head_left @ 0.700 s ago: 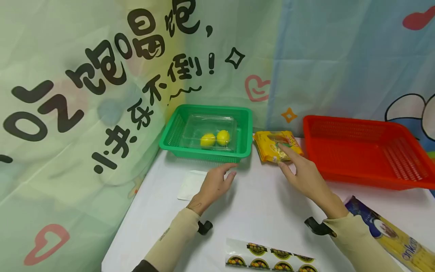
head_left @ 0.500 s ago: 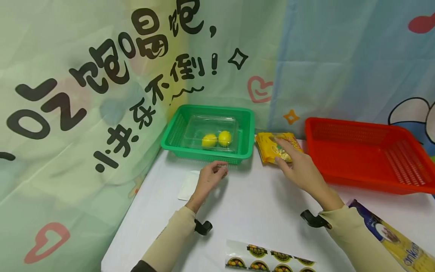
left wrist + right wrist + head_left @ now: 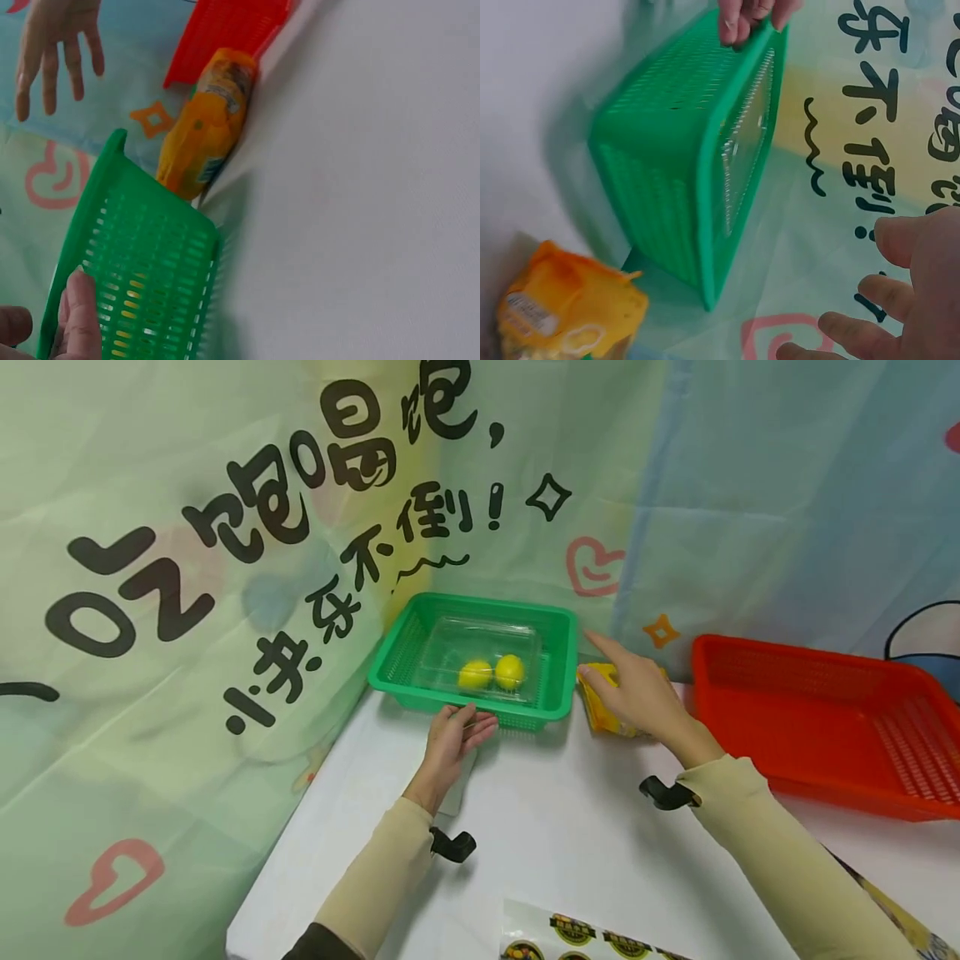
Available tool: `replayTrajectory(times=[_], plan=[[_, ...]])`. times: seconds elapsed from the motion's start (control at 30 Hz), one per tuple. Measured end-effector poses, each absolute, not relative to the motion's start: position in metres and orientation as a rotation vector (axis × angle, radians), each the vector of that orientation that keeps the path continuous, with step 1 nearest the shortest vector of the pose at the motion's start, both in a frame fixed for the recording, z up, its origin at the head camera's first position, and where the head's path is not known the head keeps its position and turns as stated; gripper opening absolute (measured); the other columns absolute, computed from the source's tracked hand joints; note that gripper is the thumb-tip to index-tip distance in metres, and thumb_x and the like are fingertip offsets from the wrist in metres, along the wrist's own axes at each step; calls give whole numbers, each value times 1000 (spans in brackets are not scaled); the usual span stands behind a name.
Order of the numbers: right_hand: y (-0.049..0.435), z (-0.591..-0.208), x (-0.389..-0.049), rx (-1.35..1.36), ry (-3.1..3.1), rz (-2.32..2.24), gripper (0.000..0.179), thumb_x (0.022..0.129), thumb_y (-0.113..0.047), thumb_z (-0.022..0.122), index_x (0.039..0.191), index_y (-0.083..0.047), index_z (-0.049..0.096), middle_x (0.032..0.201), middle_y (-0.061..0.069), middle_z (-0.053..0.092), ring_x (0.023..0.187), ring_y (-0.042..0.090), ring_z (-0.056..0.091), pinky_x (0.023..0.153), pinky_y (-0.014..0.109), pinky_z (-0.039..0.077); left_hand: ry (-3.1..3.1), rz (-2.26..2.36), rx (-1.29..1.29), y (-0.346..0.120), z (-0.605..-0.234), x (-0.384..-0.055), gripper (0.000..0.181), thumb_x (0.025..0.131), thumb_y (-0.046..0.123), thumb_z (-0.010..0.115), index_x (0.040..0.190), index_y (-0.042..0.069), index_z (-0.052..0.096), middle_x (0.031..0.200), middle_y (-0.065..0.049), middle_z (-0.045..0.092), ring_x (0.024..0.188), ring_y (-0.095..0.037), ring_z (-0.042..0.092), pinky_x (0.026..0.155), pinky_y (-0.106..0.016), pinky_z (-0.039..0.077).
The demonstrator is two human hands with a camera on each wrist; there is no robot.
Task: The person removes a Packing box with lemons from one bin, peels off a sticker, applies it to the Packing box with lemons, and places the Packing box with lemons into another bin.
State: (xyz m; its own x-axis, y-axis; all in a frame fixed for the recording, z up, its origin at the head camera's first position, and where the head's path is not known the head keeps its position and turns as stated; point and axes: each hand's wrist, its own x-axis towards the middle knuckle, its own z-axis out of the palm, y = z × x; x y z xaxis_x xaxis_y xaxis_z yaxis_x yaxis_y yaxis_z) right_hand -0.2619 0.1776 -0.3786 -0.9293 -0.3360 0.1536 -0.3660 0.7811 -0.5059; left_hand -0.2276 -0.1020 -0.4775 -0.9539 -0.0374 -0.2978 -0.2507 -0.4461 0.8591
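My left hand [image 3: 450, 739] is at the front rim of the green basket [image 3: 558, 685], thumb on the rim's top and fingers beneath it. The right wrist view shows these fingertips [image 3: 735, 22] on the rim. Inside the basket lies a clear plastic box [image 3: 480, 639] with two yellow lemons [image 3: 510, 672]. My right hand [image 3: 641, 697] hovers with fingers spread just right of the basket, holding nothing. It partly covers a yellow food packet [image 3: 600, 710] on the table; the left wrist view shows that packet [image 3: 210, 127] between the two baskets.
A red basket [image 3: 832, 797] stands at the right. A sheet of round stickers [image 3: 570, 931] lies at the front edge. Pale paper [image 3: 461, 785] lies partly under my left hand. A long spaghetti packet [image 3: 907, 918] is mostly hidden by my right sleeve. Printed cloth hangs behind.
My left hand has moved forward to the green basket's front rim. My right hand has moved away from me and left, over the yellow packet. The head view has shifted slightly right.
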Motion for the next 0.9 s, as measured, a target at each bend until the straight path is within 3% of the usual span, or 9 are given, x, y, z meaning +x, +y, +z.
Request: replayTrajectory(times=[0.2, 0.37, 0.5, 0.6, 0.8, 0.9], plan=[[155, -372, -288, 589, -2959, 882, 67, 104, -53, 44, 162, -27, 23, 161, 15, 38, 139, 48, 43, 112, 69, 32, 1540, 2588, -477, -102, -478, -234, 14, 106, 13, 51, 111, 1, 47, 125, -34, 62, 99, -25, 75, 89, -29, 59], [135, -374, -309, 598, -2989, 916, 67, 105, -52, 43, 162, -24, 23, 163, 16, 34, 140, 48, 42, 113, 69, 31, 1542, 2604, -496, -101, -481, -238, 15, 106, 12, 52, 112, -1, 47, 111, -29, 68, 90, -21, 76, 87, -30, 60], [125, -377, -324, 597, -3007, 972, 67, 106, -50, 43, 163, -22, 21, 165, 15, 31, 139, 48, 44, 111, 67, 36, 1570, 2598, -498, -100, -480, -240, 17, 106, 12, 52, 113, -2, 46, 102, -23, 70, 89, -21, 76, 88, -31, 60], [120, -380, -334, 558, -3035, 1028, 67, 106, -49, 42, 163, -23, 19, 165, 15, 29, 138, 48, 44, 110, 66, 38, 1583, 2592, -496, -99, -480, -241, 16, 106, 11, 52, 113, -2, 45, 104, -25, 70, 91, -23, 76, 88, -32, 60], [113, -385, -349, 467, -3062, 1265, 70, 105, -56, 39, 164, -26, 16, 166, 18, 26, 149, 43, 30, 115, 65, 32, 1588, 2609, -477, -99, -480, -241, 15, 106, 10, 51, 112, -1, 44, 102, -25, 71, 89, -24, 77, 87, -33, 60], [109, -387, -354, 437, -3063, 1404, 73, 103, -60, 39, 164, -26, 15, 166, 17, 25, 149, 42, 31, 112, 62, 39, 1597, 2619, -472, -100, -481, -241, 15, 106, 11, 52, 112, -1, 45, 102, -25, 71, 86, -21, 77, 86, -32, 61]])
